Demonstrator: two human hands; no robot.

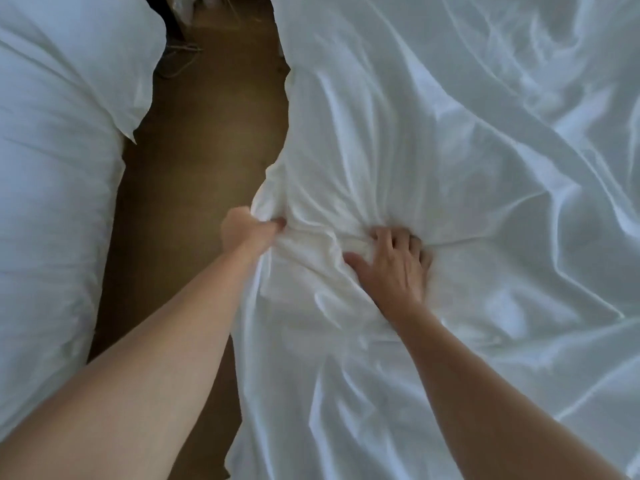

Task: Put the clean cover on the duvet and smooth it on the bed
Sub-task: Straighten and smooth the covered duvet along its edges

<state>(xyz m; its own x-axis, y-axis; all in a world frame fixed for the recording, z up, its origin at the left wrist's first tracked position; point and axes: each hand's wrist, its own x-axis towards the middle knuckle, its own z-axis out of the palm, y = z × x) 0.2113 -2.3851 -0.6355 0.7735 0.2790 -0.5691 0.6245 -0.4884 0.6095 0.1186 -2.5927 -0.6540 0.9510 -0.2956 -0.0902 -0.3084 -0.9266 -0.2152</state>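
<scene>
Duvet cover (450, 168) bunches up under both our hands. Our left hand (251, 230) is fisted tight on its left edge. Our right hand (394, 268) sits just beside it, fingers curled into a gathered fold, thumb spread wide. Creases fan out from both grips across white, smooth, faintly glossy cloth lying rumpled away to the right. Leftward we see a strip of brown floor (201, 133), then more puffy white bedding (52, 150).

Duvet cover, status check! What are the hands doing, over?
Left hand grips the duvet cover at its bunched edge. Right hand clutches a fold beside it. Cover wrinkled, not yet smooth. Nothing in the way.
</scene>
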